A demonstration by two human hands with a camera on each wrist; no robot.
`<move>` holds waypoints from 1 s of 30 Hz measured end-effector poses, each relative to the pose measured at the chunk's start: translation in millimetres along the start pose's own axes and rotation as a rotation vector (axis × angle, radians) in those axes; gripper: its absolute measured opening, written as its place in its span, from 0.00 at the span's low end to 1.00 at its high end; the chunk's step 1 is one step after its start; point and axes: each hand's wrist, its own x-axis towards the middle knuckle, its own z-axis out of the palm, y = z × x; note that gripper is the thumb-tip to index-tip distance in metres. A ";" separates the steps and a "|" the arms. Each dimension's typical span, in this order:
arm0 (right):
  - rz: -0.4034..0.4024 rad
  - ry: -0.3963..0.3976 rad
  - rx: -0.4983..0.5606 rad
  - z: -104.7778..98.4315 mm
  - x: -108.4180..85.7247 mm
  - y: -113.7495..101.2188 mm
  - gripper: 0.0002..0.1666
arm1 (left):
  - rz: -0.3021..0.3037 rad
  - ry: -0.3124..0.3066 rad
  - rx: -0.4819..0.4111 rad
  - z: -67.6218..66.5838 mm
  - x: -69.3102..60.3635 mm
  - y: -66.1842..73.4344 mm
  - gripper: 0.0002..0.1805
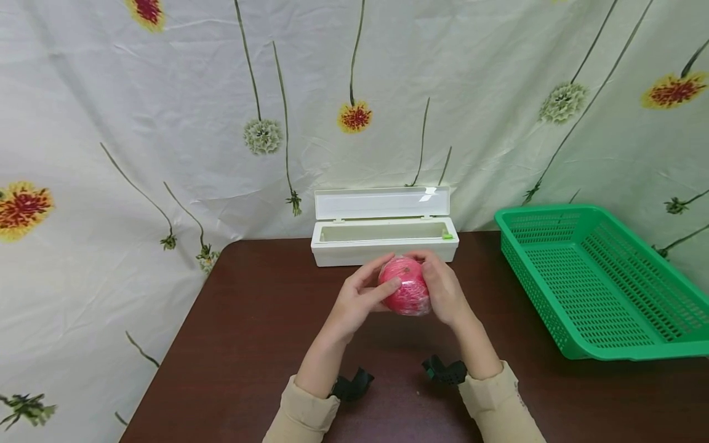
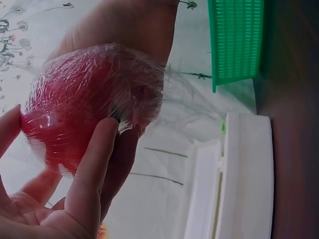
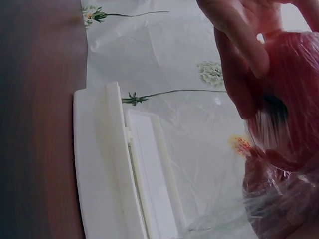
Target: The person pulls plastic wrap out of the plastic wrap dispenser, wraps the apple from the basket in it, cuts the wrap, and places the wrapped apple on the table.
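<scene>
A round, pinkish-red fruit [image 1: 408, 294] wrapped in clear cling film is held up above the table between both hands. My left hand [image 1: 354, 303] grips its left side, with the thumb across the front. My right hand [image 1: 445, 291] holds the right side with bent fingers. In the left wrist view, wrinkled cling film [image 2: 144, 84] covers the fruit, and a loose part trails toward the right. The right wrist view shows film [image 3: 284, 199] bunched beneath the fruit, near a dark spot on its underside. The fruit's exact kind is hard to tell through the wrap.
Behind the hands, a long white box [image 1: 382, 253] with a raised lid [image 1: 382, 204] and a small green tab stands at the table's back edge. A green mesh basket [image 1: 540, 307] is at the right. The brown table [image 1: 249, 344] meets a flowered cloth [image 1: 210, 92].
</scene>
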 end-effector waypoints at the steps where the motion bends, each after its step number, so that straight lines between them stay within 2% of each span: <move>1: -0.005 -0.022 -0.013 -1.2 0.0 0.2 0.29 | 0.001 0.003 -0.003 -0.2 -0.1 0.3 0.27; 5: 0.010 -0.102 -0.044 -4.2 -0.3 0.7 0.23 | 0.005 -0.003 -0.006 -1.4 -0.4 0.8 0.26; 9: 0.035 -0.152 -0.021 -4.6 -0.2 0.2 0.20 | 0.015 -0.015 0.003 -2.9 -0.8 0.3 0.26; 17: 0.096 -0.153 0.005 -7.3 -1.1 -0.7 0.26 | 0.076 -0.016 0.006 -3.2 -0.5 -1.9 0.29; 23: 0.138 -0.199 0.032 -12.1 -0.6 -5.0 0.31 | 0.114 -0.016 -0.023 -4.3 -0.4 -0.9 0.33; 30: 0.180 -0.242 0.015 -17.2 -1.2 -5.7 0.34 | 0.130 -0.005 0.040 -8.3 1.3 -2.4 0.40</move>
